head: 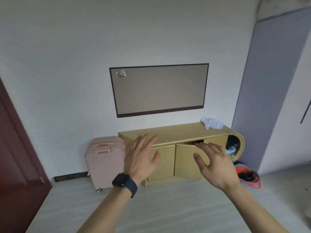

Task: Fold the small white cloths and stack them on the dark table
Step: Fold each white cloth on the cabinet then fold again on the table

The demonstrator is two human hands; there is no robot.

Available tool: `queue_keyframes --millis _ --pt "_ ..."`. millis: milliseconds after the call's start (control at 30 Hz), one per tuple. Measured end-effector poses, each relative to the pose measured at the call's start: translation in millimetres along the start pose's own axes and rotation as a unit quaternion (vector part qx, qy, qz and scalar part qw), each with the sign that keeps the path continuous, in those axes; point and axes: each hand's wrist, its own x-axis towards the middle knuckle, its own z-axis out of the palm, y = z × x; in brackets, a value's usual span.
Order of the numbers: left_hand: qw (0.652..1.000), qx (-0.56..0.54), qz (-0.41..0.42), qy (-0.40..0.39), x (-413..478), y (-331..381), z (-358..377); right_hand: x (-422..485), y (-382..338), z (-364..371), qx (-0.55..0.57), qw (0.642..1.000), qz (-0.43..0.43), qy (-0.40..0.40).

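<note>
We hold both hands out in front of the low yellow cabinet (173, 132), palms away from us. Our left hand (141, 155) is released, fingers straight and spread, grasping nothing; it wears a ring (141, 143), with a dark smartwatch (124, 182) on the wrist. Our right hand (213, 163) is likewise loose and holds nothing.

The white cloths (212, 123) lie in a crumpled heap on the cabinet's top, at its right end. The cabinet's middle door (186, 162) stands ajar; we cannot tell what is inside. The rounded open compartment (233, 145) at the cabinet's right end holds dark and pale-blue things, too blurred to name. On the floor right of the cabinet sits an orange-red bag (249, 177) with dark contents. A pink suitcase (104, 158) stands just left of the cabinet, and a dark-framed panel (159, 89) hangs on the wall above it.
</note>
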Motion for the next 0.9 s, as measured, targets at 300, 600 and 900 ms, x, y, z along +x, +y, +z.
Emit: queue_keyframes --millis 300,600,900 --pt "0.996 -0.028 0.065 -0.045 210 28 106 147 122 44 -0.067 0.995 0.068 0.032" --pt "0.996 -0.019 0.057 -0.063 383 62 231 285 281 107 -0.043 0.995 0.083 0.027" --pt "0.994 -0.006 0.008 -0.108 522 75 362 401 432 189 -0.02 0.99 0.132 -0.054"
